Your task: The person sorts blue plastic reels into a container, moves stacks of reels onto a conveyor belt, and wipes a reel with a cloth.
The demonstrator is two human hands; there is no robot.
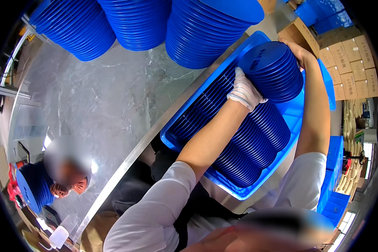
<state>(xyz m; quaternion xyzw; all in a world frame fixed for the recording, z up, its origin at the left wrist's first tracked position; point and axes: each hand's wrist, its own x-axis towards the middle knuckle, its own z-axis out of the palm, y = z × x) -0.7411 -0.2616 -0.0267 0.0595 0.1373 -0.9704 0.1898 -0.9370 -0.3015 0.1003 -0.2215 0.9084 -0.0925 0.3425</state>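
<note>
A short stack of round blue discs (273, 69) is held between both hands above a blue plastic crate (256, 42). My left hand (245, 90), in a white glove, presses against the stack's near side. My right hand (297, 52), bare, wraps around its far side. Below the held stack, rows of blue discs (248, 147) lie on edge inside the crate, filling most of it.
Three tall stacks of blue discs (138, 23) stand at the back of the grey marbled table (101, 101). Another person at the lower left holds a further stack of blue discs (31, 189) in orange gloves. Cardboard boxes (353, 63) and blue crates (334, 197) are at the right.
</note>
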